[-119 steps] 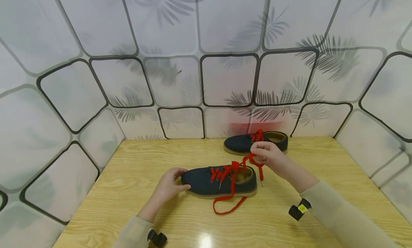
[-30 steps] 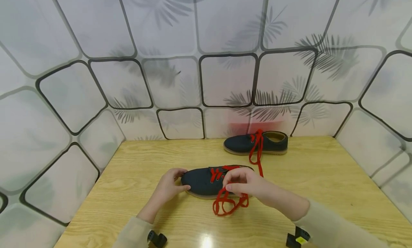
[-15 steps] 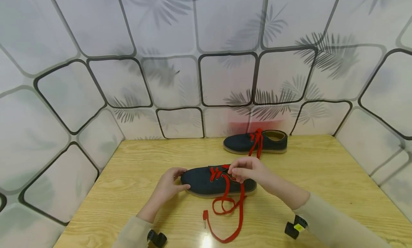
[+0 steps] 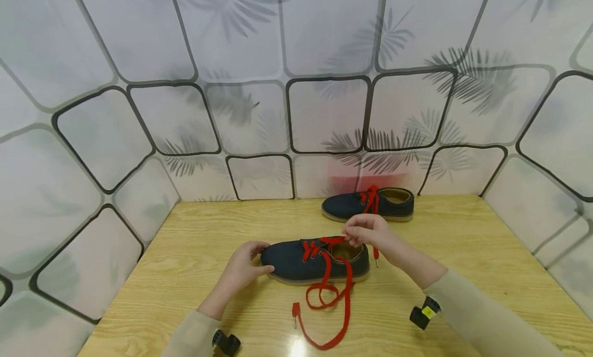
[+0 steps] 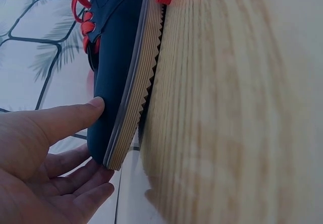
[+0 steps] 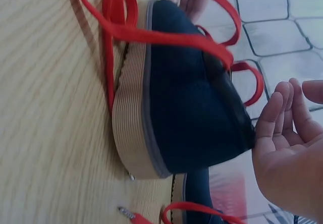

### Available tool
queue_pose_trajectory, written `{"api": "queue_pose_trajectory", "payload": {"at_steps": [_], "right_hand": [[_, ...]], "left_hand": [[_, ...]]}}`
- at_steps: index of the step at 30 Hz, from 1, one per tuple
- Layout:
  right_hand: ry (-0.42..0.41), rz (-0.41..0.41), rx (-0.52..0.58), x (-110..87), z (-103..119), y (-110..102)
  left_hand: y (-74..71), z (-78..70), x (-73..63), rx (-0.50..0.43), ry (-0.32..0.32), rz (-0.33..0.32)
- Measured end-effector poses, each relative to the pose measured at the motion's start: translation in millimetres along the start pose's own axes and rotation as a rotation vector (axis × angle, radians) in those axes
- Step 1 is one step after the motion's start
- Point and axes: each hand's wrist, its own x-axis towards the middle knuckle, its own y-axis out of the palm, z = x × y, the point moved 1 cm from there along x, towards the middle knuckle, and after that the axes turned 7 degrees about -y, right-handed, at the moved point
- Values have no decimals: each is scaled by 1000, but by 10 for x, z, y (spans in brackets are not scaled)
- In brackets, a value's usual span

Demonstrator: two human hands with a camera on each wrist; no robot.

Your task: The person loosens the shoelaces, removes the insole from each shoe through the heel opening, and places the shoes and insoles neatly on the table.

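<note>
A navy canvas shoe (image 4: pixel 292 261) with red laces stands on the table, its toe to the left. My left hand (image 4: pixel 243 267) grips the toe, thumb on the near side in the left wrist view. Over the shoe's opening, my right hand (image 4: pixel 370 236) is raised with bent fingers beside the far-side lace (image 4: pixel 332 240). In the right wrist view those fingers are near the collar, and no lace shows between them and the thumb. The near-side lace (image 4: pixel 347 305) trails over the collar onto the table, looping forward to its metal-tipped end.
A matching navy shoe (image 4: pixel 343 207) stands behind, against the patterned backdrop (image 4: pixel 259 176). Its red lace hangs onto the wooden table (image 4: pixel 208 223), with a metal tip (image 4: pixel 377 262) past the front shoe's heel. Black wrist cameras (image 4: pixel 420 316) are worn on both sleeves.
My right hand has let go of the near-side lace, which now lies spread in front of the shoe. It has risen back and right over the opening. The left hand stays at the toe.
</note>
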Motion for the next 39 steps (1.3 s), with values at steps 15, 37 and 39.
{"api": "queue_pose_trajectory", "payload": {"at_steps": [15, 37, 39], "right_hand": [[-5, 95, -320, 49, -108, -26], [-116, 115, -434, 43, 33, 148], [-101, 121, -397, 33, 60, 181]], "left_hand": [[17, 24, -16, -16, 10, 2], [-4, -11, -2, -6, 12, -1], [-2, -7, -2, -8, 13, -2]]}}
